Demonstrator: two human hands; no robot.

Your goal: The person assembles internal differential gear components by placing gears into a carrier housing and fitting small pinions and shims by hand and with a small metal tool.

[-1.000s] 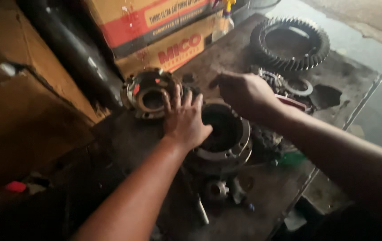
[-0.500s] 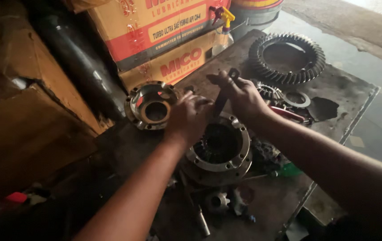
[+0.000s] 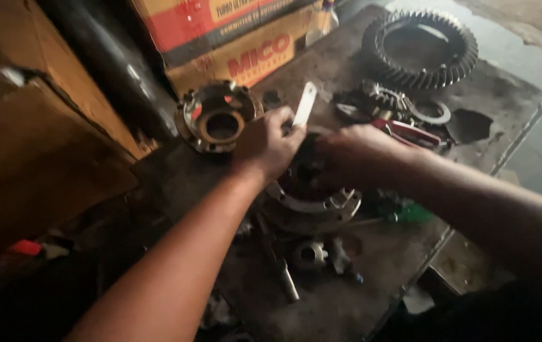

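Mid-step on the flanged housing point(image 3: 312, 199) at the middle of the tabletop point(image 3: 372, 278): left hand point(image 3: 268, 144) closed on a flat pale strip point(image 3: 304, 104) standing over its bore, right hand point(image 3: 353, 155) curled at its rim, grip unclear. Next move likely needs steady, straight alignment. Second housing half point(image 3: 217, 117) behind-left of it, ring gear point(image 3: 420, 47) far behind-right, cardboard boxes point(image 3: 233, 38) behind. Greasy, cluttered metal surface; concrete floor point(image 3: 537, 38) beyond.

A dull grey metal housing point(image 3: 312, 199) sits near a dark toothed ring gear point(image 3: 420, 47) and red-and-yellow cartons point(image 3: 233, 38).
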